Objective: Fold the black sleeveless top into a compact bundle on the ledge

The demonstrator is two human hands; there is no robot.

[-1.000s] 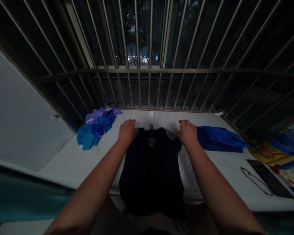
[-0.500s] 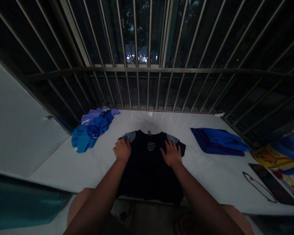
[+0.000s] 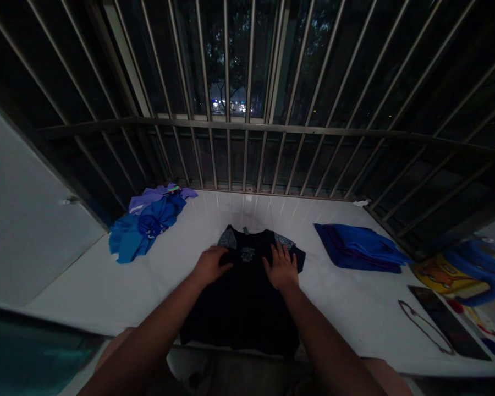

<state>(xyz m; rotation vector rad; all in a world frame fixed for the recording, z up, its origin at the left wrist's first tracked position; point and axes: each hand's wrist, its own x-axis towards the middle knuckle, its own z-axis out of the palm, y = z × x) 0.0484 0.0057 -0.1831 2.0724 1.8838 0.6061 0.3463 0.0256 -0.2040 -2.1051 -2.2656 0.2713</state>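
A dark short-sleeved T-shirt [image 3: 239, 308] with patterned shoulder panels and a small pale print below the neck lies spread on the white ledge, its collar away from me. My left hand [image 3: 210, 265] is at the shirt's left shoulder, fingers bent and thumb pointing inward, closed on the fabric near the sleeve. That sleeve is mostly hidden by the hand. On the opposite side my right hand [image 3: 282, 267] lies flat on the shirt below the right shoulder panel, its fingers spread.
Crumpled blue and purple clothes [image 3: 148, 220] lie at the left by the window bars [image 3: 247, 127]. To the right are folded blue clothes [image 3: 361, 247], a yellow-and-blue container [image 3: 449, 272], a dark flat tablet-like object [image 3: 449, 322] and a thin cord loop [image 3: 424, 327].
My left hand has turned and bent its fingers at the shirt's left shoulder, where less of the sleeve shows. My right hand stays flat. The view has shifted slightly.
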